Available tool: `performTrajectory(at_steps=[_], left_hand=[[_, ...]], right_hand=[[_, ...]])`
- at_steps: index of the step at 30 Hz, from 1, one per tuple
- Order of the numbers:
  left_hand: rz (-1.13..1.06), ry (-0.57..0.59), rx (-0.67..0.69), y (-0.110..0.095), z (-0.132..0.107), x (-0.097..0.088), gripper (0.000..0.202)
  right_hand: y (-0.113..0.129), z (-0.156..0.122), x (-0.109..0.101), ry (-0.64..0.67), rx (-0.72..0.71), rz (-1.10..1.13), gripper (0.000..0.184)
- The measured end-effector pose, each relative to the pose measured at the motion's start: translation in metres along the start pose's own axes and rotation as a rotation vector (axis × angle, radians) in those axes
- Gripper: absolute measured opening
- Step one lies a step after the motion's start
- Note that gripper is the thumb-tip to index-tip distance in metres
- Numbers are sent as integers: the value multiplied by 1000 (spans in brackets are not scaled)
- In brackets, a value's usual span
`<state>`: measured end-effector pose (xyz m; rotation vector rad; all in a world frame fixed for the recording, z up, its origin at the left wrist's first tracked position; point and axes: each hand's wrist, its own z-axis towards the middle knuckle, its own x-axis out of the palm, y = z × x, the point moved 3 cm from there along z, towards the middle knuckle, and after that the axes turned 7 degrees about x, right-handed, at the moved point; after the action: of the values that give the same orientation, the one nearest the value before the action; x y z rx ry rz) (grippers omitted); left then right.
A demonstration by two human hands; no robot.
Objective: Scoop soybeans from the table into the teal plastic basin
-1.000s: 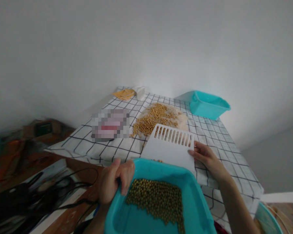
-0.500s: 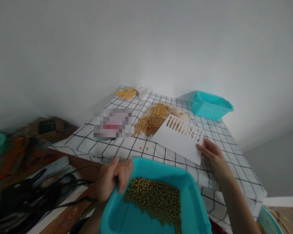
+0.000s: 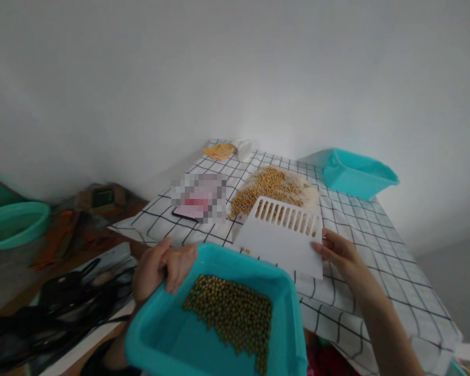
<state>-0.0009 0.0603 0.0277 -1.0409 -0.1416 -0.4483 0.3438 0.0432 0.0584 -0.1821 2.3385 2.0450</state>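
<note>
My left hand (image 3: 165, 266) is closed over the left rim of a turquoise plastic tub (image 3: 198, 342), its fingers curled inside the edge. Dried beans (image 3: 233, 310), round and yellowish, lie in a layer across the tub's floor. Between thumb and fingers, my right hand (image 3: 339, 253) pinches the right edge of a flat white plastic panel (image 3: 280, 245) with a row of slots along its far side. The panel is over the table's near part, just beyond the tub. Behind it, a pile of similar beans (image 3: 272, 183) is spread on the table, partly hidden by the slotted end.
A checked cloth (image 3: 358, 235) covers the table. A second turquoise tub (image 3: 358, 175) stands at its back right. A phone (image 3: 198, 201), partly pixelated, and a yellow cloth-like item (image 3: 219, 151) lie on the left. Black cables and bags (image 3: 74, 303) and a green basin (image 3: 18, 224) are lower left.
The white panel and my right hand have come nearer the tub, uncovering more of the bean pile. The tub in my left hand has shifted left and tilted slightly. The view has turned leftward.
</note>
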Motion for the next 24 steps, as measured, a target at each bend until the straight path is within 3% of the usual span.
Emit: performTrajectory(at_steps=[4,10,14,17,20,24], left_hand=[[-61,83,25,-8,3,8,72],[-65,69,29,-11,3,13,72],[-89,61,-4,-8,0,7,71],[-103,87,-45,-5,-1,-4,71],[-85,212,-49,-7,2,-14,71],[-59,237,-21,-12,7,-13,71]], right_hand=[[-3,-3,3,36,38,119,19],[-6,3,-12,-192,-19,155,20],[-5,11,-13,-279,-34,141,30],[-5,18,-8,-291,-62,133,35],[-4,23,-2,-278,-96,91,32],[0,24,11,-238,-127,28,29]])
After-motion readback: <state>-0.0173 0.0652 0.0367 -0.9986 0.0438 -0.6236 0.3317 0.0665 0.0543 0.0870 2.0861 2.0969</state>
